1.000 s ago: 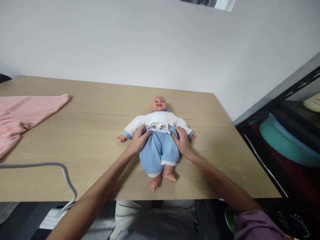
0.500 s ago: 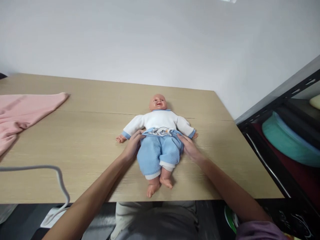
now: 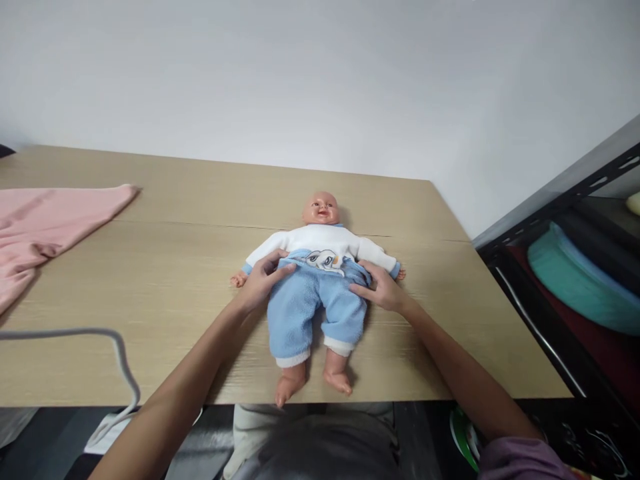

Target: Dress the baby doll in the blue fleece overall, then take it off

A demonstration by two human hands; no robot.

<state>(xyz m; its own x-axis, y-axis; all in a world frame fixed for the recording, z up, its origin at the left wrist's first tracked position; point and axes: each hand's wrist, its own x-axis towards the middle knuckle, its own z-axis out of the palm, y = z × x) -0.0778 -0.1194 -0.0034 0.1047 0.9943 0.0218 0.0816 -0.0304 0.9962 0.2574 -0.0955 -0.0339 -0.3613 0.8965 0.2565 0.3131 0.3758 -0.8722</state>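
Baby doll (image 3: pixel 320 237) lies on its back on the wooden table (image 3: pixel 190 287), feet near the front edge. Left hand (image 3: pixel 265 277) and right hand (image 3: pixel 381 287) touch the sides of its blue trousers (image 3: pixel 294 313) at the waist; whether they grip the cloth, I cannot tell. Behind stands the pale wall (image 3: pixel 300 80).

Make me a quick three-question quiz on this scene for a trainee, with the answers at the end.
1. True or false: the baby doll lies face down on the wooden table.
2. Where do the left hand and right hand touch the blue trousers: A, cuffs; B, waist; C, knees?
3. Fill in: the pink cloth lies to the ____ of the doll in the picture.

Key: 1. False, it lies face up. 2. B. 3. Left.
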